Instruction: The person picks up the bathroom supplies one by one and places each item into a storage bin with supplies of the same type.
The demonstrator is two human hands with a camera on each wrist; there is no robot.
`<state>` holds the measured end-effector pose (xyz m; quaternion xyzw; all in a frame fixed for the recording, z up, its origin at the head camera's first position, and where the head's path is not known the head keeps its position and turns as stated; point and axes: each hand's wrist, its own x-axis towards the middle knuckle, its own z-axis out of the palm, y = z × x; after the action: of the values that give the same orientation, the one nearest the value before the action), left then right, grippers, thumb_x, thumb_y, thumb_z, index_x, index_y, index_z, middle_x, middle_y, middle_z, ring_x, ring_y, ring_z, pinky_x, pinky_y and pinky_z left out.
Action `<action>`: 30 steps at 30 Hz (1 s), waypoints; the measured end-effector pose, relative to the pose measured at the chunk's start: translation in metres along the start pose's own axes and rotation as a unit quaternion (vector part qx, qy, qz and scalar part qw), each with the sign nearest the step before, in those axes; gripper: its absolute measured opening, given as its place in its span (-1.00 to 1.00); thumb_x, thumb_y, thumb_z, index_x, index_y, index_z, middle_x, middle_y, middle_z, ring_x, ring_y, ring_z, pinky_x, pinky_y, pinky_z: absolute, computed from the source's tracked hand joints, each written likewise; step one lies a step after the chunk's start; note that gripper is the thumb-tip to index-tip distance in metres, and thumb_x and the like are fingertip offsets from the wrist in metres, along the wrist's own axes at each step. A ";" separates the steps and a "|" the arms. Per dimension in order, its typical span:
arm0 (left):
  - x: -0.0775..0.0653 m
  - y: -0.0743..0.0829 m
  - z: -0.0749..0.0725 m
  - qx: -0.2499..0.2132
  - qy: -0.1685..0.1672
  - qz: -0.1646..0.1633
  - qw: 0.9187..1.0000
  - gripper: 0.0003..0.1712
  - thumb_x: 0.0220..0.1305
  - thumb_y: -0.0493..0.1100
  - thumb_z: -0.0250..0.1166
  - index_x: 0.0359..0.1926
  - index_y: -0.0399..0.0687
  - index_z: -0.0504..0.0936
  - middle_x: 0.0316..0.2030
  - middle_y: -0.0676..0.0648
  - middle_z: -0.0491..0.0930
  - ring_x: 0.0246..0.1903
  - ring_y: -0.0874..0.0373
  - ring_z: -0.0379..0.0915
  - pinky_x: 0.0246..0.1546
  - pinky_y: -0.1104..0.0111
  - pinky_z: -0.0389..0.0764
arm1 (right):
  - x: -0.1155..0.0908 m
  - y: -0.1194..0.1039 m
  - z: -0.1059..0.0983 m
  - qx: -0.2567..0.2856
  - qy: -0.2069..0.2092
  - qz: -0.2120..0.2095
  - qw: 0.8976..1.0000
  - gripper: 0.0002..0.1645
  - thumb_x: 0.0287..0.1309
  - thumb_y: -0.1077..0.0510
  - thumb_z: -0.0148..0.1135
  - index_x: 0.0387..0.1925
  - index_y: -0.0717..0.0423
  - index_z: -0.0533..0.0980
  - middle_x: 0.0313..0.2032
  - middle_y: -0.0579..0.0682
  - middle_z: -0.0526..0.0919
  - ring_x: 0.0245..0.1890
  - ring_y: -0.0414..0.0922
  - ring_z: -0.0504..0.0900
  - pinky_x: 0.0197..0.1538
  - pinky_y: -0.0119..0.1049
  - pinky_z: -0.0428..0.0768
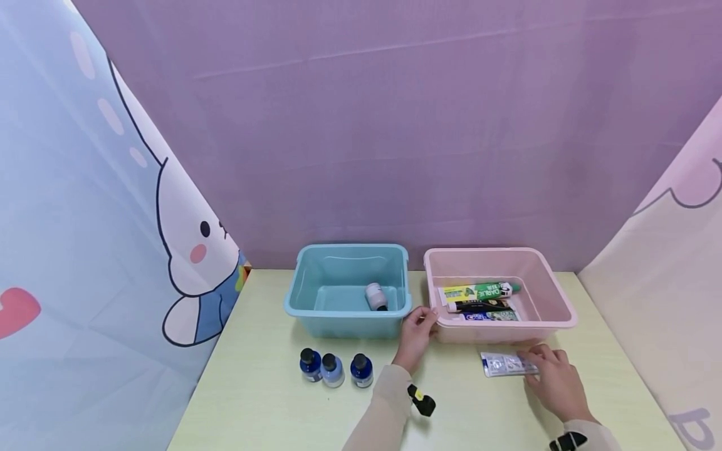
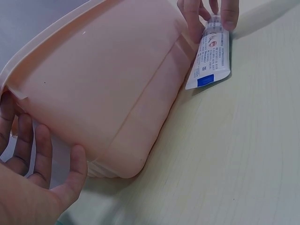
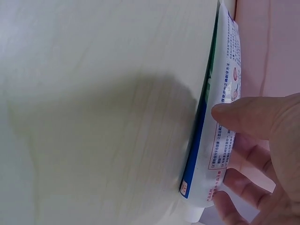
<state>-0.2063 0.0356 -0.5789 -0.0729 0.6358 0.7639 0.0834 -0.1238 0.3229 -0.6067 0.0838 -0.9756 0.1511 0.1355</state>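
My left hand (image 1: 416,335) holds the front left corner of a pink basket (image 1: 507,332); its fingers lie against the wall just under the rim in the left wrist view. On the table before that basket lies a white and blue toothpaste tube (image 1: 502,364). My right hand (image 1: 555,382) grips this tube at its right end, thumb on the printed side (image 3: 222,140) and fingers along the far edge. Inside the pink basket are a green and yellow toothpaste tube (image 1: 476,292), a black one (image 1: 479,305) and a partly hidden blue and green one (image 1: 491,316).
Left of the pink basket stands a blue basket (image 1: 346,324) with a small pale, dark-capped bottle (image 1: 375,296) inside. Before it stand a dark blue bottle (image 1: 310,365), a lighter blue bottle (image 1: 332,371) and another dark blue bottle (image 1: 361,371). A purple cloth (image 1: 395,156) hangs behind.
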 end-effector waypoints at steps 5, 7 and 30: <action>0.000 0.001 0.000 0.001 -0.004 0.000 1.000 -0.53 0.42 0.11 0.29 0.01 -0.22 0.62 -0.13 0.03 0.60 -0.14 0.15 0.57 0.11 0.16 0.68 | 0.000 -0.001 -0.001 0.000 -0.002 0.002 1.000 -0.54 -0.16 0.27 0.54 -0.09 0.09 0.72 -0.09 0.11 0.64 -0.12 0.23 0.52 -0.27 0.27 0.57; 0.000 0.001 0.000 -0.001 -0.004 -0.001 1.000 -0.55 0.42 0.11 0.30 -0.01 -0.21 0.62 -0.14 0.03 0.60 -0.15 0.14 0.57 0.11 0.17 0.68 | 0.001 -0.001 -0.001 -0.001 -0.007 0.006 1.000 -0.57 -0.16 0.27 0.53 -0.12 0.08 0.72 -0.10 0.10 0.63 -0.13 0.22 0.52 -0.26 0.27 0.56; 0.000 0.002 -0.001 -0.005 0.001 -0.012 1.000 -0.70 0.41 0.10 0.31 -0.11 -0.03 0.66 -0.12 0.02 0.61 -0.12 0.10 0.59 0.16 0.11 0.66 | 0.001 -0.002 0.002 0.002 -0.036 0.028 0.999 -0.51 -0.21 0.22 0.59 -0.10 0.06 0.72 -0.06 0.14 0.68 -0.03 0.28 0.51 -0.04 0.39 0.42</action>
<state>-0.2068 0.0341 -0.5777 -0.0816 0.6314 0.7656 0.0919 -0.1247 0.3205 -0.6075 0.0622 -0.9815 0.1539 0.0957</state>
